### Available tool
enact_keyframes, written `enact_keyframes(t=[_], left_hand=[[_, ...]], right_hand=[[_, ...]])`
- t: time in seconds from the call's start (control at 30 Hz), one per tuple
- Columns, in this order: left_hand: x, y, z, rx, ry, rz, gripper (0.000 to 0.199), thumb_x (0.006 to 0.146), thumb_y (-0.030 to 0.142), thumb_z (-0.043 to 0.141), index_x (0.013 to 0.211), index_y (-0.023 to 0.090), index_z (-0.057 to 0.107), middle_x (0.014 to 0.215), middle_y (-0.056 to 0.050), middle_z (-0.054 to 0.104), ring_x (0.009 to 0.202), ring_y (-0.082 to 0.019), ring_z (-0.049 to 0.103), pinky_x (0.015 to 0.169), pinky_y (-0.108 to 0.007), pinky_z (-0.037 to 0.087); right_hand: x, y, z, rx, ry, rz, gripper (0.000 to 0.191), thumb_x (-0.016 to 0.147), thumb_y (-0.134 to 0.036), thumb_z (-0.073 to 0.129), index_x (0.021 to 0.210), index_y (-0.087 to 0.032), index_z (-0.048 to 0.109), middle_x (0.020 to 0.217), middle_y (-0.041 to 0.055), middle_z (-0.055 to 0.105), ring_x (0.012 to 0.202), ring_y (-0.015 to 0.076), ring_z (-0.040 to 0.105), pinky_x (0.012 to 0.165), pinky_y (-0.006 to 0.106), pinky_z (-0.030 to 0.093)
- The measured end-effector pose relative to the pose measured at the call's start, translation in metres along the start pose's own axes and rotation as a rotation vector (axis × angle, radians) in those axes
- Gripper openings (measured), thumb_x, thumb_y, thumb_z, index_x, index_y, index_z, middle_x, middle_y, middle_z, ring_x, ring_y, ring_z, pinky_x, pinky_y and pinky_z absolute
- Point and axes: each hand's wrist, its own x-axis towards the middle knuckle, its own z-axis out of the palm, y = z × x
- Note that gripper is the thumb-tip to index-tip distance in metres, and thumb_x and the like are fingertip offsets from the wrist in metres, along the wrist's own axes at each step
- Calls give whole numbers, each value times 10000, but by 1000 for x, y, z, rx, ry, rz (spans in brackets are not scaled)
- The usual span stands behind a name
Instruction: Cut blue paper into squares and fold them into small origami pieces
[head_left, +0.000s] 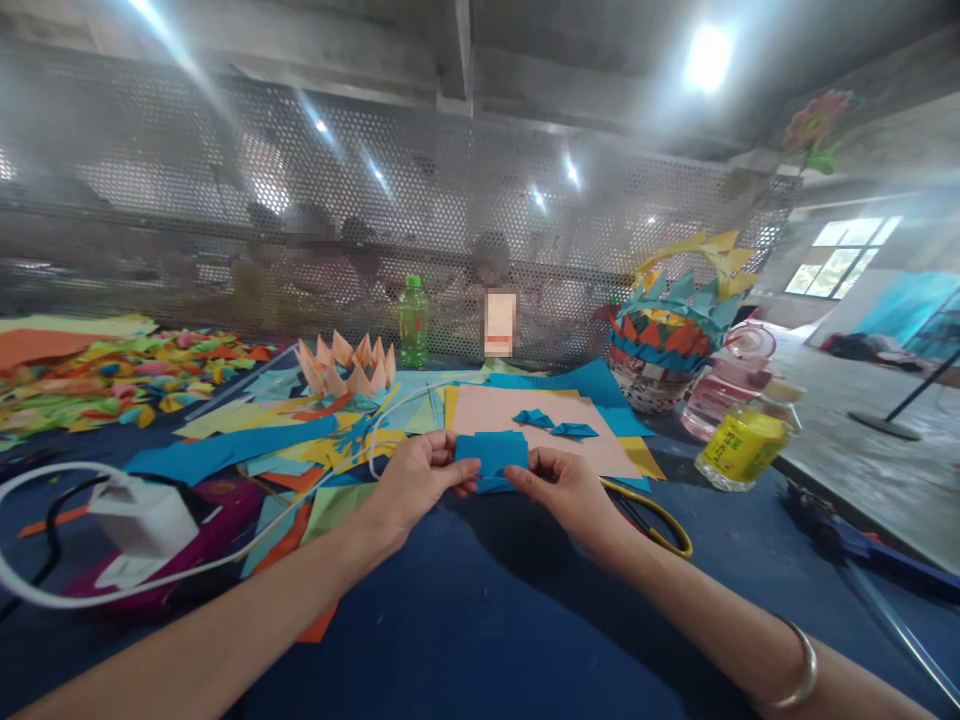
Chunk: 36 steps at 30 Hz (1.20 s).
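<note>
Between my two hands I hold a small folded piece of blue paper (pixel 491 454). My left hand (pixel 424 475) pinches its left edge between thumb and fingers. On the right edge, my right hand (pixel 559 485) grips it in the same way. Just beyond the fingers lies a pale pink sheet (pixel 480 405) with yellow and blue sheets under it. Two small folded blue paper pieces (pixel 574 431) rest on the pink sheet. Beside my right wrist are scissors with yellow handles (pixel 679 530), partly hidden by the hand.
Left: a purple power strip (pixel 225 510) with a white charger (pixel 146 515) and cable, paper scraps, and a pile of coloured folded pieces (pixel 165 370). Behind: a peach paper ring (pixel 349 370) and green bottle (pixel 413 325). Right: a decorated basket (pixel 656 360), a yellow-labelled bottle (pixel 750 440), a blue tool (pixel 862 545).
</note>
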Motion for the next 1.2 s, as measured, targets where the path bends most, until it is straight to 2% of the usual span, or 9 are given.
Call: enact_keyframes(t=[0.23,0.33,0.37,0.5,0.6,0.7,0.87,1.0,1.2], left_hand=[[1,0,0,7,-8,-12,355,592,338,734,836,117,602,643,-33,687,572,-147,638,569,-250,484],[1,0,-1,-7,-16,-32,429,588,352,720,915,111,583,630,-33,691,567,-149,641,567,-249,482],[1,0,-1,-11,-18,-38,445,586,354,721,928,109,576,620,-29,688,559,-145,636,563,-244,479],[0,1,-1,-39,-28,-57,472,566,359,739,927,106,568,597,-15,673,523,-120,609,539,-221,458],[-1,0,-1,-74,-79,-98,519,548,366,762,957,105,580,600,-8,671,516,-114,603,540,-219,460],[0,-3,-1,-68,-139,-111,490,554,382,765,922,103,604,611,-16,672,520,-115,603,552,-227,469],[3,-12,-2,74,-99,27,348,616,342,711,871,129,606,631,-30,686,581,-166,654,556,-249,478],[0,-16,0,231,-94,123,271,704,282,635,937,154,589,650,-14,700,662,-203,691,599,-271,507],[-5,-15,2,337,-118,151,217,756,235,586,964,176,601,711,-21,724,709,-210,693,621,-277,526]], right_hand=[[3,6,-3,-11,-15,-32,342,856,-456,530,660,-175,518,624,-20,485,571,113,425,549,254,347],[1,2,-4,79,37,-63,173,828,-347,553,767,-189,513,734,-6,523,656,131,491,581,253,396],[0,0,-4,113,61,-100,98,805,-282,547,840,-198,510,814,7,543,723,145,524,604,255,418],[-4,-5,-6,-45,126,-382,383,704,-86,481,1059,-228,486,1057,64,527,993,203,532,722,309,472],[-5,-4,-9,-364,124,-589,420,702,-36,510,1073,-233,543,1135,88,500,1058,237,502,819,376,458],[-6,-5,-13,-489,125,-686,391,731,-38,520,1061,-238,582,1150,86,496,1032,240,509,867,412,443],[-12,-14,-14,-480,46,-672,394,776,-121,510,1162,-197,522,1158,105,511,1115,264,486,972,457,392],[-10,-9,-7,-580,111,-592,287,858,-243,607,1127,-213,511,1124,83,583,1091,256,515,965,441,387],[-4,3,-5,-616,102,-586,339,849,-176,644,1158,-212,508,947,38,638,998,241,553,937,426,403]])
